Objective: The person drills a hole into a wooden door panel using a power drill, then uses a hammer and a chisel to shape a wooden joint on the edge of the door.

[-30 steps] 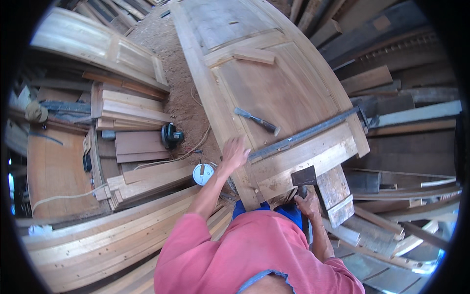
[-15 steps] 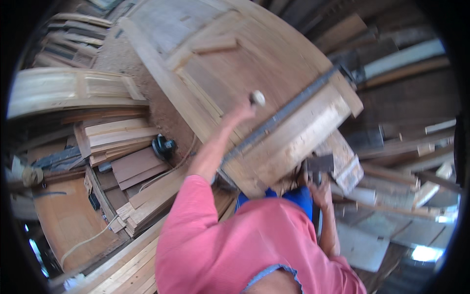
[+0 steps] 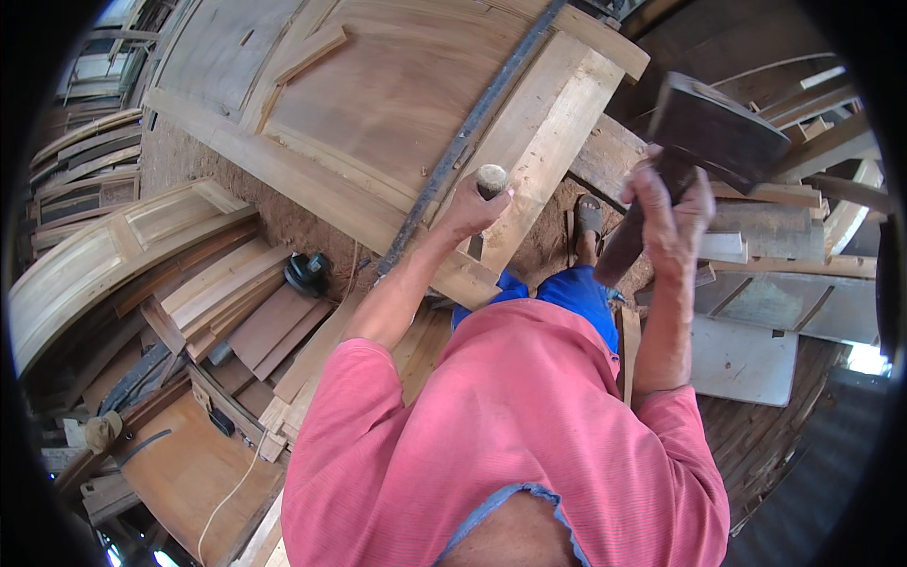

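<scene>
My left hand (image 3: pixel 472 210) is closed around a chisel (image 3: pixel 491 178), its round, pale handle end pointing up. Below the fist, a dark narrow shape shows at the near rail of a wooden panel door (image 3: pixel 359 94); I cannot tell whether it is the blade or a slot. My right hand (image 3: pixel 673 213) grips the handle of a dark wooden mallet (image 3: pixel 718 132). Its big blocky head is raised to the right of the door and apart from the chisel. A long dark metal bar clamp (image 3: pixel 463 142) lies across the door beside my left hand.
A loose wood strip (image 3: pixel 310 54) rests on the door. To the left lie stacked boards (image 3: pixel 222 293), a black power tool (image 3: pixel 307 274) and another panelled door (image 3: pixel 132 236). Planks (image 3: pixel 803 161) and a pale sheet (image 3: pixel 746 359) are on the right. My sandalled foot (image 3: pixel 588 219) stands beyond the door's edge.
My right hand has lifted the mallet from low beside my legs to above the right side. The chisel in my left hand has come from over the panel to the near rail. The view has shifted.
</scene>
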`<state>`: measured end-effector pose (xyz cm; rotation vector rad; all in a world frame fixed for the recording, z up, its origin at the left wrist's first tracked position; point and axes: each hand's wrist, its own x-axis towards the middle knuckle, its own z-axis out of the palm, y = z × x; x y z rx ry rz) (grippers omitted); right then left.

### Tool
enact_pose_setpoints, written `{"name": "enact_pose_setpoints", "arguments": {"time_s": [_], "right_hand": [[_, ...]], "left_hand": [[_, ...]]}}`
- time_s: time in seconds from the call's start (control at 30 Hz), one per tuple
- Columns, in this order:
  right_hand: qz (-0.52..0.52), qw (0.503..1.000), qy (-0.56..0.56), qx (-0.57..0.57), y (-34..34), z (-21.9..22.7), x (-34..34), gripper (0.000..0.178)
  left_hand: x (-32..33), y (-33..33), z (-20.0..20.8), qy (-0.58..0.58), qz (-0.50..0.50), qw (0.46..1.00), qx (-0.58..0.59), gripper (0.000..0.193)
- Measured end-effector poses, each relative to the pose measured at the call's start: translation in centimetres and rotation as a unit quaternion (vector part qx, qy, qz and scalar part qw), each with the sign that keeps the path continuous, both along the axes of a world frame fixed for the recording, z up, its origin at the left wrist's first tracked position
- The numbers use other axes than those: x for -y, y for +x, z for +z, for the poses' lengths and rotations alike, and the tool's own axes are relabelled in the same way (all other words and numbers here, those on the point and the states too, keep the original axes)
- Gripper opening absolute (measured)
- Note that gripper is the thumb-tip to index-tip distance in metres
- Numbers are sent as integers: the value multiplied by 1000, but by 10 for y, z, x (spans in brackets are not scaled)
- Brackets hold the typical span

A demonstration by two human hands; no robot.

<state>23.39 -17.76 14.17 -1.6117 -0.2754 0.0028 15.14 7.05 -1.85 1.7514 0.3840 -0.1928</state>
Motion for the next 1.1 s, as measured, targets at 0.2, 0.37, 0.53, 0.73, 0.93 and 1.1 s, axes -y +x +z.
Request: {"name": "enact_pose_setpoints", "arguments": {"time_s": [0.2, 0.37, 0.53, 0.73, 0.93, 1.1], "right_hand": [[-78, 992, 97, 23, 0, 37, 39, 24], [-82, 973, 59, 206, 26, -8, 52, 22], [134, 936, -325, -20, -11, -48, -27, 38], [221, 853, -439, -176, 3, -56, -4, 47], [76, 959, -233, -145, 21, -36, 25, 31], [3, 970, -171, -170, 38, -34, 66, 22]], "left_hand": [[-1, -12, -26, 2, 11, 1000, -17, 17], [7, -6, -13, 2, -10, 998, -58, 14], [13, -12, -8, 16, -43, 998, -39, 13], [30, -27, 12, 12, -8, 999, -29, 17], [38, 4, -2, 21, -90, 995, 37, 19], [46, 20, -29, 26, -57, 997, -54, 31]]}}
